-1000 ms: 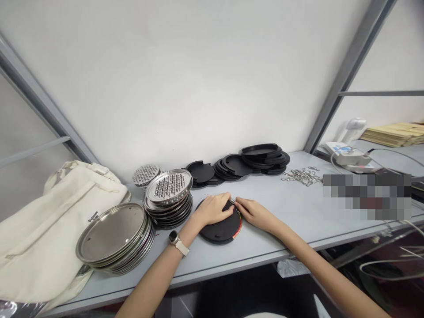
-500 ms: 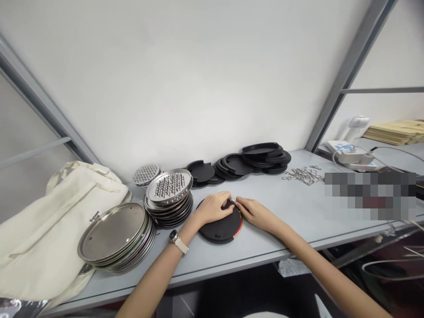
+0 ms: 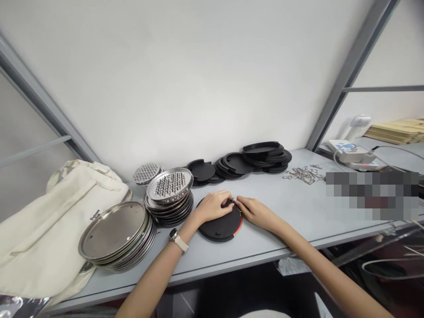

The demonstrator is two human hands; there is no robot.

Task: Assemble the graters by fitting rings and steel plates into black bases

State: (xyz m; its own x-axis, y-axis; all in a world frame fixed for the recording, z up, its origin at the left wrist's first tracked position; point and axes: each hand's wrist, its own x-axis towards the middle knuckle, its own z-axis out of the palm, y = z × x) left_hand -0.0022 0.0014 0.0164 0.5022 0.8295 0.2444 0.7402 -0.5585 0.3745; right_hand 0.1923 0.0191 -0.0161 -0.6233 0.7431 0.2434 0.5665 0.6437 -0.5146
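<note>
A round black disc (image 3: 214, 226) lies flat on the grey table, with a red and yellow strip along its right edge. My left hand (image 3: 213, 206) rests across its upper part, fingers curled over the far rim and thumb pressed on the surface. At the disc's upper right edge, my right hand (image 3: 254, 211) pinches a small metal clip (image 3: 234, 200). The fingertips of both hands nearly meet there, and most of the clip is hidden by them.
Black discs (image 3: 238, 163) lie piled along the wall, beside loose metal clips (image 3: 304, 174). On the left stand a stack of grater discs (image 3: 169, 185), a stack of round metal plates (image 3: 114, 229) and a cream bag (image 3: 66, 221). White devices (image 3: 351, 152) sit at right.
Both hands keep their place at the disc's edge. The metal clip between the fingertips has shifted slightly; the camera view moves a little.
</note>
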